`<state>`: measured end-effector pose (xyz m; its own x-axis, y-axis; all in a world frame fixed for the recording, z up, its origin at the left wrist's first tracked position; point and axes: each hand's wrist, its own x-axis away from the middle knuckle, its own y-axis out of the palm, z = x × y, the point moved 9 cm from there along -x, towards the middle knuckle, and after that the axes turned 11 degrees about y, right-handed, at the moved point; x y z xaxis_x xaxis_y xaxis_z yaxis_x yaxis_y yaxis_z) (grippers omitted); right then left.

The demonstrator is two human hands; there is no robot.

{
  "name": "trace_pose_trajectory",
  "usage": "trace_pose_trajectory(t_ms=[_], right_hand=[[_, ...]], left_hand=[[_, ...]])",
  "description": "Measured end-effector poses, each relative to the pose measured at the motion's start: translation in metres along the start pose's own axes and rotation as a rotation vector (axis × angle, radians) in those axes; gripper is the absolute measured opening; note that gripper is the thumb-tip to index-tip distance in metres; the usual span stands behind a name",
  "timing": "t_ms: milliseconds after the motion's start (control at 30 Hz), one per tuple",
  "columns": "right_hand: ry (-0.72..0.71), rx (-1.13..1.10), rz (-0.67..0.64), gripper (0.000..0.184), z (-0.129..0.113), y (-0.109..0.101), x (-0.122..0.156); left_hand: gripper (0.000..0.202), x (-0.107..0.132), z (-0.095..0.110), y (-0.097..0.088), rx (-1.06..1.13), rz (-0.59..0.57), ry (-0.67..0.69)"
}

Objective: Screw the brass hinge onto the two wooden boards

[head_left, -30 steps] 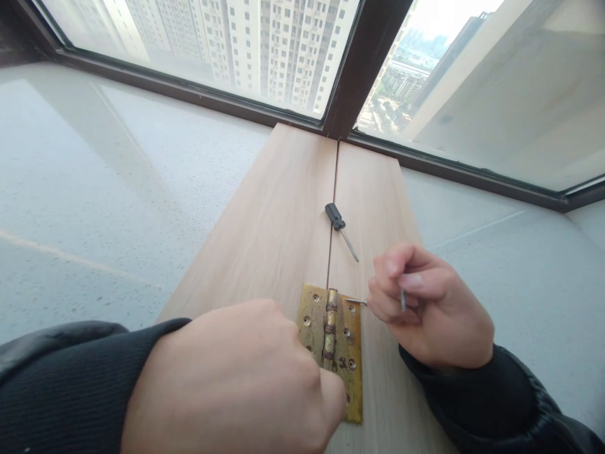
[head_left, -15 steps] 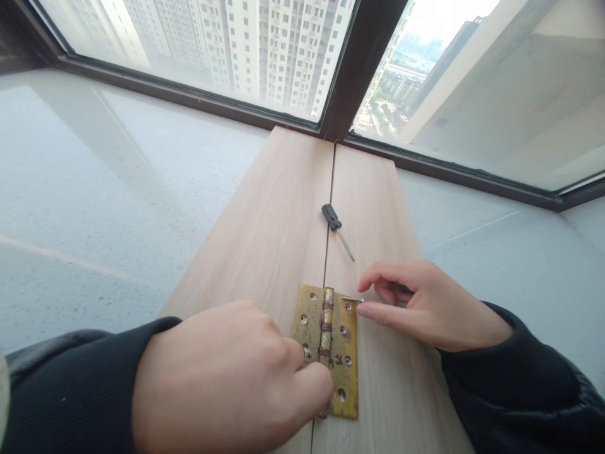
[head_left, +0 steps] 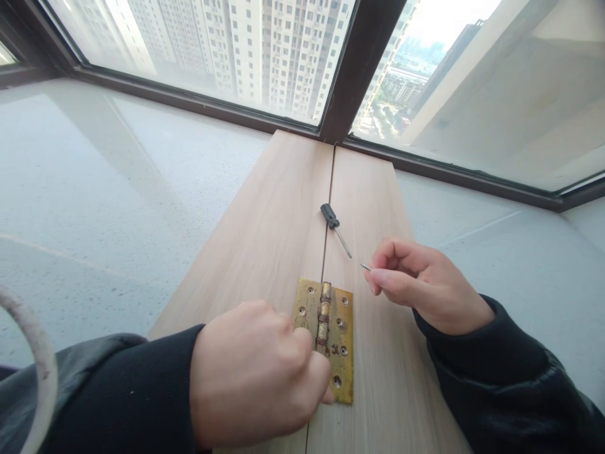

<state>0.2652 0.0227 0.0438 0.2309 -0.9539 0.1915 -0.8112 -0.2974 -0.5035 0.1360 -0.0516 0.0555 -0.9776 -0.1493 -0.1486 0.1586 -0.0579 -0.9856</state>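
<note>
A worn brass hinge (head_left: pixel 346 328) lies unfolded across the seam of two pale wooden boards, its knuckle along the gap and screw holes in both leaves. My left hand (head_left: pixel 259 372), closed in a fist, covers the lower part of its left leaf; whatever the curled fingers hold is hidden. Just up and right of the hinge, my right hand (head_left: pixel 420 284) pinches a small screw (head_left: pixel 365 267) between thumb and fingers, its tip pointing left. Beyond the hinge, a small screwdriver (head_left: pixel 334 227) with a dark handle rests across the seam, its blade toward my right hand.
The left board (head_left: pixel 246 252) and the right board (head_left: pixel 371 195) reach to the dark window frame (head_left: pixel 336 107). Pale speckled surface (head_left: pixel 118 239) spreads on both sides. A curved whitish tube-like thing (head_left: pixel 45 378) shows at the lower left edge.
My right hand has lifted the screw up and away from the hinge's upper right corner. My left hand's fist has shifted right in view and stays over the hinge.
</note>
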Motion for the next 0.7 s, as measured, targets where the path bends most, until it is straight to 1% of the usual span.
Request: trace_pose_trajectory(t_ms=[100,200,233,267,333,367,400,433,500,567,633,700], right_hand=[[-0.013,-0.094,0.031,0.022,0.005,0.001,-0.005],[-0.051,-0.122,0.035,0.030,0.003,0.003,-0.007],[-0.071,-0.113,0.028,0.032,0.000,0.005,-0.005],[-0.095,-0.095,0.019,0.032,-0.004,0.008,-0.004],[-0.153,-0.035,-0.005,0.029,-0.015,0.017,0.002],[-0.190,0.003,-0.019,0.027,-0.021,0.023,0.005],[-0.232,0.046,-0.034,0.025,-0.028,0.031,0.009],[-0.280,0.094,-0.051,0.024,-0.034,0.039,0.012],[-0.386,0.201,-0.099,0.023,-0.045,0.057,0.020],[-0.474,0.314,-0.138,0.023,-0.052,0.073,0.027],[-0.528,0.414,-0.156,0.024,-0.055,0.082,0.031],[-0.559,0.501,-0.145,0.026,-0.057,0.086,0.033]], left_hand=[[0.035,0.002,-0.007,-0.011,0.037,0.142,-0.056],[0.040,0.010,-0.023,-0.023,0.181,0.280,-0.125],[0.036,0.011,-0.024,-0.023,0.252,0.277,-0.104],[0.028,0.012,-0.023,-0.020,0.317,0.239,-0.065],[0.012,0.014,-0.016,-0.011,0.405,0.121,0.025],[0.006,0.016,-0.014,-0.005,0.414,0.063,0.046],[0.006,0.018,-0.013,-0.001,0.404,0.019,0.057],[0.012,0.019,-0.012,0.003,0.381,-0.006,0.062],[0.021,0.020,-0.011,0.003,0.328,0.011,0.079],[0.027,0.019,-0.011,-0.002,0.284,0.082,0.102],[0.032,0.018,-0.011,-0.006,0.253,0.131,0.114],[0.033,0.018,-0.010,-0.007,0.214,0.142,0.120]])
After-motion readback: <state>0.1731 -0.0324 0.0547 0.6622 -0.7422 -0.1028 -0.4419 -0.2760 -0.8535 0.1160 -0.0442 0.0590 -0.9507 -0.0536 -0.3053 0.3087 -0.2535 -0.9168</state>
